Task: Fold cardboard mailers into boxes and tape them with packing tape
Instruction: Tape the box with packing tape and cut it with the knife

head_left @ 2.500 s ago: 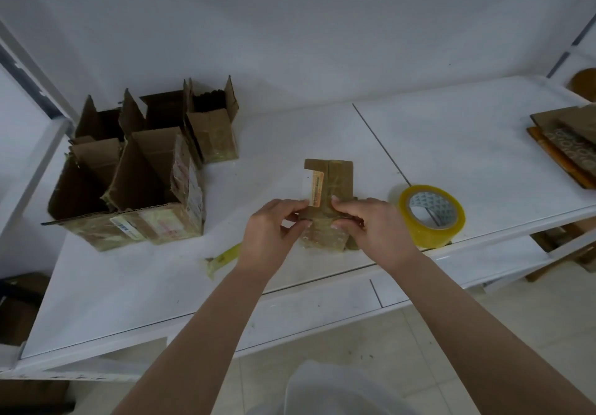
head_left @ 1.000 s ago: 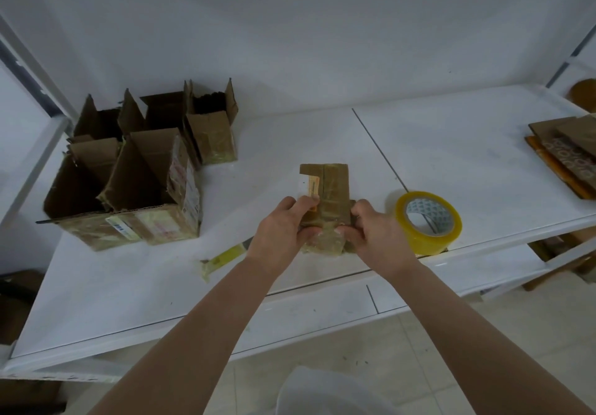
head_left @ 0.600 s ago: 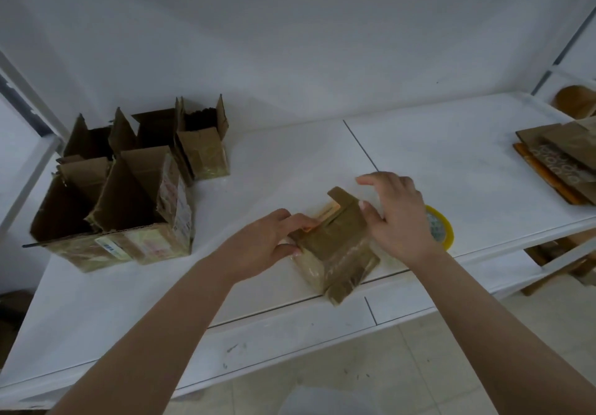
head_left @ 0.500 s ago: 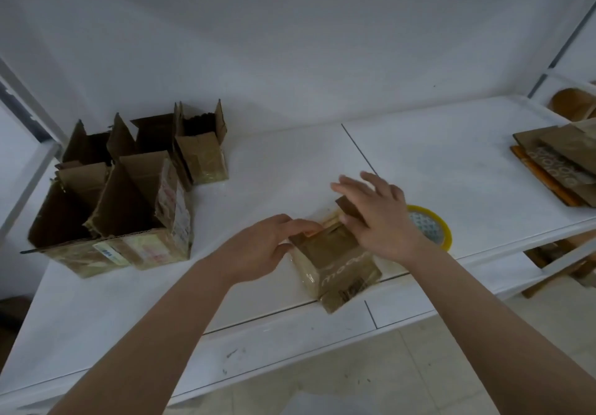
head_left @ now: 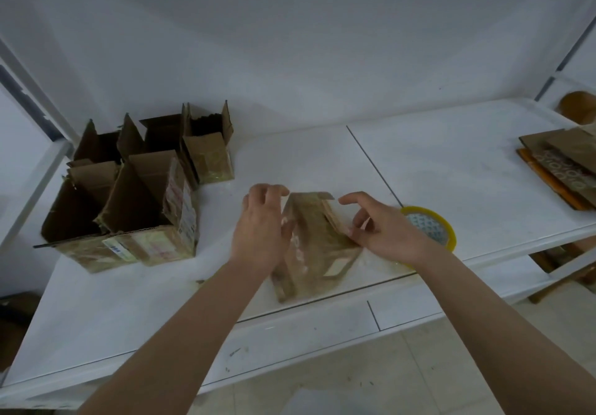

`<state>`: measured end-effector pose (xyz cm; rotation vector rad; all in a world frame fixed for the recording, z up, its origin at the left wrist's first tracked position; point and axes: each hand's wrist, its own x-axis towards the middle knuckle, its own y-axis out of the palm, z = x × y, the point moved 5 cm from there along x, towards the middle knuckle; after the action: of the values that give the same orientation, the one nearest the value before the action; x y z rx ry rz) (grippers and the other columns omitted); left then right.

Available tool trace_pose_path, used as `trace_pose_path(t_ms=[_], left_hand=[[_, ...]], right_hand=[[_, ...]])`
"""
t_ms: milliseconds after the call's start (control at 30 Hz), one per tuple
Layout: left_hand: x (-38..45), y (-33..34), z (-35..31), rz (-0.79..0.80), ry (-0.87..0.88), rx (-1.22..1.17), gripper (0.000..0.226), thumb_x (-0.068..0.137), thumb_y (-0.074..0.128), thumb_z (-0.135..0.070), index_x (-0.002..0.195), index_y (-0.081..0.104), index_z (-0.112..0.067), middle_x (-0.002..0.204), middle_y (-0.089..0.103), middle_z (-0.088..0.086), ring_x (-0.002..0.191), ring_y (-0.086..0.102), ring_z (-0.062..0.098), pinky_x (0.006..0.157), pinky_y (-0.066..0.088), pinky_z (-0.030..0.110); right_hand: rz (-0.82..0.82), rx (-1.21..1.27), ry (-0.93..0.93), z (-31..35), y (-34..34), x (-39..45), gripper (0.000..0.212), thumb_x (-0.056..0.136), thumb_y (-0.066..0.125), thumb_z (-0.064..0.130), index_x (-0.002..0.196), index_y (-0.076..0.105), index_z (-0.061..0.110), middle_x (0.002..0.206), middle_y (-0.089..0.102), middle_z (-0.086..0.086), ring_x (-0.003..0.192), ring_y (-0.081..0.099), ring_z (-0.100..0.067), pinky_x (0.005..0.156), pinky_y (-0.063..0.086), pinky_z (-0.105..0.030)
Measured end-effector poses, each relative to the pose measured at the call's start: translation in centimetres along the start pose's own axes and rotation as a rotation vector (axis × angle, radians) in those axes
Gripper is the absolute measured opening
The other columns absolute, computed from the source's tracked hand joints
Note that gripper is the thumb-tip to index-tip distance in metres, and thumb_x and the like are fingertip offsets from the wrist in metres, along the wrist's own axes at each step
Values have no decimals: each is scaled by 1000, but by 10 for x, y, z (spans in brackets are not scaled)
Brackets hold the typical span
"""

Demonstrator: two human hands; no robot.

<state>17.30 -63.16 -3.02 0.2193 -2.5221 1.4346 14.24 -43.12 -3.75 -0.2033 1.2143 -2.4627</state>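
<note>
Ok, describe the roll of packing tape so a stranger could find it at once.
Start at the white table and go to its front edge, just right of the seam. The tape roll lies flat there, partly hidden behind the right hand. It is the only round, yellow thing among brown cardboard.

Small box (head_left: pixel 314 247): brown cardboard, matt, partly covered by glossy clear tape. Tape roll (head_left: pixel 430 231): yellowish translucent plastic film, shiny. Open boxes (head_left: pixel 135 195): rough corrugated cardboard, paper labels stuck on. Table (head_left: pixel 451 163): white, smooth, faintly scuffed.

Brown taped cardboard box (head_left: pixel 311 247), tilted, table-front
</note>
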Motion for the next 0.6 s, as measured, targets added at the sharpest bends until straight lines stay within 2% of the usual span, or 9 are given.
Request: trace_pose_path(t_ms=[67, 167, 233, 300, 367, 400, 500, 600], left_hand=[[-3, 7, 1, -26, -45, -158, 34, 91, 56, -2, 123, 52, -14, 121, 47, 10, 102, 58, 26, 86, 50, 37], [-3, 12, 8, -20, -78, -255, 33, 94, 46, 1, 116, 55, -21, 105, 58, 6, 88, 60, 17, 80, 51, 30], [-2, 11, 18, 42, -133, -417, 29, 99, 45, -7, 115, 52, -30, 98, 64, 4, 88, 64, 16, 80, 56, 34], [-7, 11, 19, 147, -149, -603, 22, 100, 48, -25, 118, 50, -37, 100, 66, -1, 92, 66, 16, 80, 59, 39], [-14, 13, 12, 225, -58, -544, 27, 95, 56, -36, 122, 51, -39, 110, 63, -4, 102, 64, 10, 87, 56, 34], [-18, 17, 11, 258, -20, -489, 31, 94, 59, -36, 124, 53, -36, 115, 61, -2, 106, 62, 11, 92, 53, 34], [-22, 18, 14, 247, -27, -498, 25, 93, 63, -28, 117, 62, -30, 118, 60, -1, 109, 60, 11, 99, 49, 35], [-30, 13, 18, 199, 14, -565, 25, 82, 74, -26, 105, 68, -35, 116, 64, -8, 107, 61, 3, 94, 51, 28]], right_hand=[[2, 63, -43, 6, 12, -6, 37, 90, 65, 31, 122, 47, 38, 78, 55, 8, 68, 55, -2, 68, 40, -22], [-76, 78, -64, 13, 23, -10, 28, 91, 65, 29, 117, 55, 33, 75, 51, 5, 64, 49, -4, 67, 38, -22], [-131, 99, -66, 14, 23, -13, 30, 90, 66, 33, 119, 59, 31, 81, 50, 6, 69, 50, -3, 70, 40, -22], [-139, 123, -57, 18, 21, -16, 44, 84, 68, 47, 124, 58, 33, 91, 48, 8, 77, 53, -2, 72, 43, -20], [-110, 108, -60, 23, 24, -16, 65, 71, 69, 63, 128, 57, 35, 99, 47, 7, 82, 55, -5, 76, 48, -22], [-92, 88, -62, 25, 26, -17, 74, 65, 66, 68, 130, 56, 34, 101, 46, 5, 82, 56, -8, 79, 50, -25], [-95, 81, -63, 23, 29, -19, 77, 63, 68, 64, 132, 56, 33, 104, 46, 2, 82, 56, -12, 85, 52, -32], [-134, -54, -93, 20, 30, -21, 71, 70, 73, 55, 134, 55, 32, 102, 47, 0, 80, 55, -15, 85, 49, -38]])
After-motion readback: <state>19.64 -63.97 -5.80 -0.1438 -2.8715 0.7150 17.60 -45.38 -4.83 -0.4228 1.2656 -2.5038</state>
